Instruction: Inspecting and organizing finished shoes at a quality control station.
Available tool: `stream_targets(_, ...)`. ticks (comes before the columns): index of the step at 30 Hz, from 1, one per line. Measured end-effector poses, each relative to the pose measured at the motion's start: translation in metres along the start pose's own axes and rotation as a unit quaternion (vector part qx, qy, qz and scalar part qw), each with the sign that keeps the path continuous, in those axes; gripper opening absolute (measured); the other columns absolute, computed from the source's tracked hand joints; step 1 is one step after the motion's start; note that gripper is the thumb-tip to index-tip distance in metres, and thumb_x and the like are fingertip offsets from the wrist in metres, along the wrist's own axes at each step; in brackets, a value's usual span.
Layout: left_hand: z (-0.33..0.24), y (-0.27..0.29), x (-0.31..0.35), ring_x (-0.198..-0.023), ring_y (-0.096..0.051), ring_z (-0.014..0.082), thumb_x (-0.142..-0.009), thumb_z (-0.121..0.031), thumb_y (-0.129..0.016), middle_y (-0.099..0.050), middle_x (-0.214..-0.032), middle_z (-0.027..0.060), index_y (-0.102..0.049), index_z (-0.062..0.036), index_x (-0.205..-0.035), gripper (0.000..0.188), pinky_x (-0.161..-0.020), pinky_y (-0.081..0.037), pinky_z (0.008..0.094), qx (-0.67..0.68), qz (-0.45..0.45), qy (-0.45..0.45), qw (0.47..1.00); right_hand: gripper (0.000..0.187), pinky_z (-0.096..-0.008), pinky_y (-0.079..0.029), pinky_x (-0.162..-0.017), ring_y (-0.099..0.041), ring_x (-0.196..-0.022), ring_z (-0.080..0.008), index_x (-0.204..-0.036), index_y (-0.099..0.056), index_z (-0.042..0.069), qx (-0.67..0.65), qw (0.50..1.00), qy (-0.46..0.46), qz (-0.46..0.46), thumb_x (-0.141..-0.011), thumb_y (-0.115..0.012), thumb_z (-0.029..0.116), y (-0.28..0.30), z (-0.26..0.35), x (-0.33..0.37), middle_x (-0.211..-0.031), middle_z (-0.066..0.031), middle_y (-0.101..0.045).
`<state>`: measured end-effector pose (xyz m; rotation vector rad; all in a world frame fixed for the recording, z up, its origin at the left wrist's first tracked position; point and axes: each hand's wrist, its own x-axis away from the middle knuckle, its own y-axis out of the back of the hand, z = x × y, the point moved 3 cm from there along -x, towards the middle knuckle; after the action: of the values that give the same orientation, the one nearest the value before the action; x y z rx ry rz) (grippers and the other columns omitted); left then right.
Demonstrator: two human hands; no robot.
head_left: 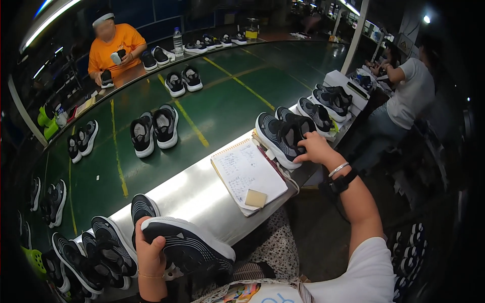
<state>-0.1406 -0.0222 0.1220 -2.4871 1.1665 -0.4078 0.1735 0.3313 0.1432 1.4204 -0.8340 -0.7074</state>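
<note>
My left hand (pixel 150 252) is closed around the toe end of a black sneaker (pixel 189 242) with a white sole, tipped on its side at the front edge of the metal ledge. Behind it stands another black sneaker (pixel 144 206). Out to the right, my right hand (pixel 317 149) grips the heel end of a black sneaker (pixel 279 134), one of a pair on the ledge; its fingertips are partly hidden by the shoe. Between my hands lies an open notebook (pixel 250 174) with handwriting, a small beige block (pixel 255 198) resting on its page.
More sneakers crowd the ledge at lower left (pixel 108 242) and at right (pixel 323 108), near a white box (pixel 348 83). Several pairs (pixel 154 130) sit on the green conveyor belt (pixel 227 111). Across it, a person in orange (pixel 121 48) holds shoes. Another person (pixel 411 86) stands at right.
</note>
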Motion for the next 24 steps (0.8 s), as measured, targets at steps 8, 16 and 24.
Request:
stream_targets(8, -0.001, 0.001, 0.002, -0.080, -0.056, 0.0156, -0.055, -0.027, -0.084, -0.053, -0.085, 0.0036, -0.044, -0.0044, -0.105, 0.068, -0.072, -0.048, 0.0262, -0.006, -0.010, -0.010, 1.000, 0.050, -0.0410, -0.035, -0.090, -0.043, -0.106, -0.0324, -0.087, -0.066, 0.006, -0.023, 0.970, 0.086, -0.226, -0.055, -0.076, 0.044, 0.053, -0.029, 0.007, -0.109, -0.0152, -0.052)
stream_targets(16, -0.002, 0.002, 0.001, -0.080, -0.057, 0.0168, -0.056, -0.030, -0.083, -0.053, -0.086, 0.0051, -0.042, -0.0038, -0.106, 0.069, -0.073, -0.048, 0.0278, -0.021, -0.015, -0.008, 1.000, 0.050, -0.0253, -0.046, -0.071, -0.054, -0.079, -0.0105, -0.106, -0.055, -0.004, -0.466, 0.876, 0.019, -0.127, -0.072, -0.073, 0.029, 0.082, -0.067, -0.007, -0.089, -0.0044, -0.061)
stream_targets(24, -0.003, 0.000, 0.003, -0.082, -0.056, 0.0165, -0.055, -0.032, -0.083, -0.051, -0.091, 0.0047, -0.042, -0.0052, -0.106, 0.071, -0.074, -0.047, 0.0280, -0.038, -0.029, -0.008, 0.999, 0.060, -0.0342, -0.042, -0.084, -0.054, -0.094, -0.0274, -0.100, -0.060, -0.004, -0.171, 0.979, 0.005, -0.111, -0.064, -0.074, 0.041, 0.035, -0.117, -0.040, -0.102, -0.0166, -0.057)
